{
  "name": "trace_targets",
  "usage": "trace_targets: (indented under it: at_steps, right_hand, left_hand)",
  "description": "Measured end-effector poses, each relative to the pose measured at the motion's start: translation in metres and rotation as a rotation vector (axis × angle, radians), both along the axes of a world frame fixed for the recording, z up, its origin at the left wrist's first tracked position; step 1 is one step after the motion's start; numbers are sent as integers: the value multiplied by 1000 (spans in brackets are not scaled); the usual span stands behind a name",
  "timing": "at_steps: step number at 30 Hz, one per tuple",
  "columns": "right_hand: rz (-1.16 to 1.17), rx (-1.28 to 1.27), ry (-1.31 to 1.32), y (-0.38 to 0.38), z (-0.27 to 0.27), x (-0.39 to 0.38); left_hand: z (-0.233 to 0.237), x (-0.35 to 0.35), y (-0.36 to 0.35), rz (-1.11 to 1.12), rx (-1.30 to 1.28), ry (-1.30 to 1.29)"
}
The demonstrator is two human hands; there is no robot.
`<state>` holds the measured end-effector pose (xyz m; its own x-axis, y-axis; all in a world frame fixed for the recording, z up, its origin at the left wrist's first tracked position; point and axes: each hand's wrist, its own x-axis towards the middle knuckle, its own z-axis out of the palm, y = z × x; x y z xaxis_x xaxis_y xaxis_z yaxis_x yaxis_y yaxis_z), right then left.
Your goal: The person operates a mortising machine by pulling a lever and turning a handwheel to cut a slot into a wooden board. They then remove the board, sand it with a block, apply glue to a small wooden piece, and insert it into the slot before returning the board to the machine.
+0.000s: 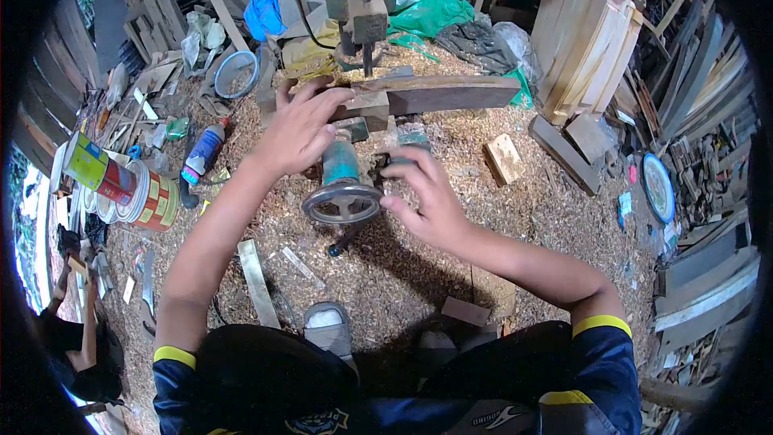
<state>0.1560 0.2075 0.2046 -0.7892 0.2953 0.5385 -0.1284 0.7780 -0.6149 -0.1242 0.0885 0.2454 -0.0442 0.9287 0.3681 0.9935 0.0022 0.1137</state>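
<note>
A long, slightly curved wooden piece lies across the machine, below its drill-like spindle. My left hand rests with spread fingers over a wooden block at the left end of that piece. Lower down, the round handwheel sits in front of the teal machine column. My right hand is just right of the wheel, its fingers apart and curved beside a dark lever. Nothing shows in its palm.
Wood shavings cover the ground. Paint cans and a blue bottle stand left. A loose wood block lies right, near stacked boards. Another person holds a small wooden piece at the lower left.
</note>
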Motion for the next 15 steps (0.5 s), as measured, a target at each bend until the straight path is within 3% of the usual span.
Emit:
trace_targets:
  at_steps: [4, 6, 8, 10, 13, 15]
  right_hand:
    - [95, 189, -38, 0, -28, -7]
    - [90, 184, 0, -6, -4, -15]
    - [21, -127, 92, -9, 15, -21]
    - [-21, -78, 115, -10, 14, -13]
    - [-18, 192, -48, -13, -17, -9]
    - [4, 169, -36, -15, -15, -19]
  left_hand:
    - [1, -10, 1, -49, 9, -45]
    - [7, -16, 4, -110, -28, -54]
    - [11, -18, 4, -113, -55, -80]
    - [17, -20, 6, -123, -76, -88]
    - [21, -15, 6, -133, -74, -95]
    - [20, -19, 6, -135, -72, -120]
